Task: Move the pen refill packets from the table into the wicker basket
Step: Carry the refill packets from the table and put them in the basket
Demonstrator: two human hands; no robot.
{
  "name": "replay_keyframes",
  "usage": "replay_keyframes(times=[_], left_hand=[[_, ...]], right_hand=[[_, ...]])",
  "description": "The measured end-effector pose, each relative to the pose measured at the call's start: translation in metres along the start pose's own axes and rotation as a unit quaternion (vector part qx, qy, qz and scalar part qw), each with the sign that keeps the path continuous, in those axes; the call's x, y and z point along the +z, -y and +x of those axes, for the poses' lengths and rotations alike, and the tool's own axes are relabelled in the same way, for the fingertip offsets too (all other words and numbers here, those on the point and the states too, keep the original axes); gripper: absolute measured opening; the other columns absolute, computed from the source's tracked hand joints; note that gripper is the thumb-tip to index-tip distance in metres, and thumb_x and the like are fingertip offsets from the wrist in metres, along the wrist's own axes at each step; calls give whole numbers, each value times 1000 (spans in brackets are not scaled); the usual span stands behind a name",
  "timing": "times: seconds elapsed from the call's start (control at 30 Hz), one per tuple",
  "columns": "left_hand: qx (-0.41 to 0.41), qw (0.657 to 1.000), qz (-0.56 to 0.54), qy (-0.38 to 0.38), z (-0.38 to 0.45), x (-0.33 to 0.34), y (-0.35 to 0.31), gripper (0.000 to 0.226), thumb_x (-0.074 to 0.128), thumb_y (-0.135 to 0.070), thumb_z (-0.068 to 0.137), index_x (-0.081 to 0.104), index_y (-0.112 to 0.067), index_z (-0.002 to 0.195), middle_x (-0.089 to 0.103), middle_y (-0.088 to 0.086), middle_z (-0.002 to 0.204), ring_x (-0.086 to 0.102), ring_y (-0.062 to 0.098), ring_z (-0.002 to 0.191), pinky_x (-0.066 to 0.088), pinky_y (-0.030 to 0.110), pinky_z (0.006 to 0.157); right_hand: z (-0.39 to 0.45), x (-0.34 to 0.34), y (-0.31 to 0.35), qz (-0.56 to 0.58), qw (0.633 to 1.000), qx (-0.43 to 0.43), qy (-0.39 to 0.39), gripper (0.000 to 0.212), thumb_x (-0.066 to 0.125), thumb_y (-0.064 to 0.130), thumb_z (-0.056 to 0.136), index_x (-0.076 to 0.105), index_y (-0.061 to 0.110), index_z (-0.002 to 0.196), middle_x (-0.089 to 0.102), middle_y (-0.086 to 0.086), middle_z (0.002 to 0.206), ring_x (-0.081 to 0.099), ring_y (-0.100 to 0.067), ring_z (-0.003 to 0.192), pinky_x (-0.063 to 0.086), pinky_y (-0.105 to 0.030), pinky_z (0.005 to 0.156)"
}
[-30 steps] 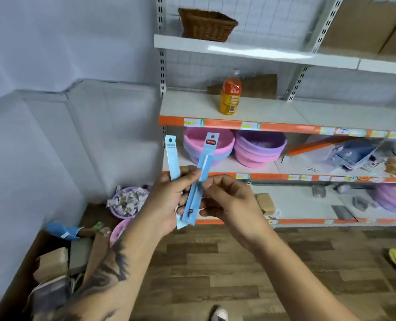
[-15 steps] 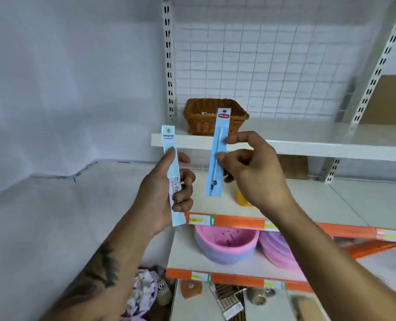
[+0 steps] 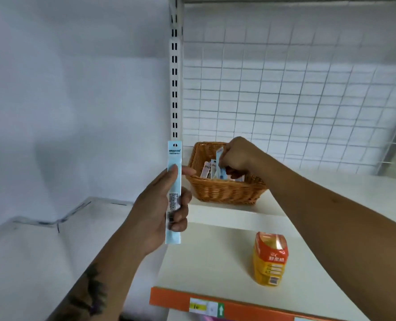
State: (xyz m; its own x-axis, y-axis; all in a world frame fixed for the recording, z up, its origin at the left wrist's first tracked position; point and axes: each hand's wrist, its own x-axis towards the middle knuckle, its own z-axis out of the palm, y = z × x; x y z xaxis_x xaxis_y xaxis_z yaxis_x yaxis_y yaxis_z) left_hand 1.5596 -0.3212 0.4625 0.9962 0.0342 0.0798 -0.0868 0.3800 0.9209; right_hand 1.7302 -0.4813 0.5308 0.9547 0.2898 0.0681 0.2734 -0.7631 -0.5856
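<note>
A brown wicker basket (image 3: 224, 192) stands on the white upper shelf, with several pen refill packets (image 3: 209, 170) lying inside. My right hand (image 3: 235, 156) reaches into the basket from above and pinches a light-blue refill packet (image 3: 219, 158) that stands tilted in it. My left hand (image 3: 162, 209) is to the left of the basket, in front of the shelf edge, and grips another long light-blue refill packet (image 3: 174, 172) upright, barcode side toward me.
An orange-yellow bottle (image 3: 270, 260) stands on the shelf below, under my right forearm. A slotted white upright post (image 3: 175, 89) and a wire grid back panel (image 3: 296, 100) rise behind the basket. An orange shelf-edge strip (image 3: 250, 309) is at the bottom.
The view has tilted up and closer to the upper shelf. My right hand has carried its packet forward and down into the basket. My left hand keeps its packet upright.
</note>
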Motion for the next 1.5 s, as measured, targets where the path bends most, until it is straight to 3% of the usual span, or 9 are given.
replay_keyframes(times=[0.17, 0.27, 0.4, 0.57, 0.83, 1.0, 1.13, 1.33, 1.5], left_hand=[[-31, 999, -23, -6, 20, -15, -6, 59, 35, -61, 103, 71, -14, 103, 46, 7, 62, 32, 15, 47, 26, 23, 51], [-31, 999, -31, -31, 26, -12, -13, 37, 42, -38, 103, 66, -11, 97, 43, 7, 65, 33, 16, 50, 25, 27, 53], [-4, 997, -49, -54, 33, -4, -22, 12, 50, -19, 99, 58, -11, 100, 47, 6, 69, 39, 18, 55, 31, 30, 53], [77, 993, -77, -54, 37, 16, -29, 21, 56, -6, 101, 70, -10, 86, 71, 6, 80, 68, 15, 67, 55, 28, 62], [96, 992, -72, -44, 43, 38, -31, 15, 58, -4, 101, 72, -4, 98, 76, 11, 82, 74, 19, 71, 61, 31, 61], [144, 982, 88, -85, 50, 27, -31, 17, 64, -14, 98, 75, -13, 111, 78, 8, 101, 76, 24, 90, 63, 45, 83], [247, 861, 416, -158, 40, 4, -14, 26, 61, -36, 101, 68, -28, 125, 72, -8, 115, 65, 5, 99, 50, 19, 83], [189, 699, 679, -120, 26, -48, 50, 59, 20, -62, 102, 57, -33, 137, 62, -7, 140, 54, 19, 134, 30, 57, 120], [242, 617, 742, -102, 26, -64, 75, 47, 30, -56, 104, 61, -30, 127, 63, -5, 134, 50, 25, 137, 27, 69, 115]], right_hand=[[6, 16, 4, -188, 981, 20, 42, 20, 78, 15, 87, 73, 0, 101, 70, -13, 94, 66, -27, 80, 56, -36, 71], [1, 14, 6, -203, 979, 5, 6, 23, 78, 24, 90, 74, 5, 103, 66, -6, 92, 64, -22, 79, 53, -31, 63], [-27, 9, 14, -43, 989, -93, -104, 13, 74, 28, 93, 72, 18, 86, 71, 1, 85, 66, -15, 80, 47, -26, 61], [-92, 22, 28, 136, 945, -243, -173, 19, 72, 34, 95, 65, 21, 83, 68, 0, 73, 59, -12, 63, 51, -32, 63], [-99, 29, 25, 131, 936, -236, -224, 9, 69, 18, 95, 61, 21, 94, 64, 2, 64, 56, -10, 55, 47, -19, 54], [-89, 22, 24, 175, 942, -222, -181, 5, 70, 17, 95, 66, 20, 94, 72, -3, 70, 65, -19, 59, 58, -39, 61], [-58, 5, 15, 143, 966, -136, -167, 2, 70, 14, 94, 69, 15, 95, 68, 4, 69, 58, -14, 55, 49, -30, 54], [-2, 12, -10, 0, 995, -3, -96, 8, 67, 2, 89, 73, 5, 93, 72, -13, 90, 68, -28, 71, 57, -37, 64], [14, 27, -14, -223, 972, 57, -42, 19, 74, 17, 88, 71, 6, 103, 69, -10, 100, 65, -26, 89, 55, -35, 69]])
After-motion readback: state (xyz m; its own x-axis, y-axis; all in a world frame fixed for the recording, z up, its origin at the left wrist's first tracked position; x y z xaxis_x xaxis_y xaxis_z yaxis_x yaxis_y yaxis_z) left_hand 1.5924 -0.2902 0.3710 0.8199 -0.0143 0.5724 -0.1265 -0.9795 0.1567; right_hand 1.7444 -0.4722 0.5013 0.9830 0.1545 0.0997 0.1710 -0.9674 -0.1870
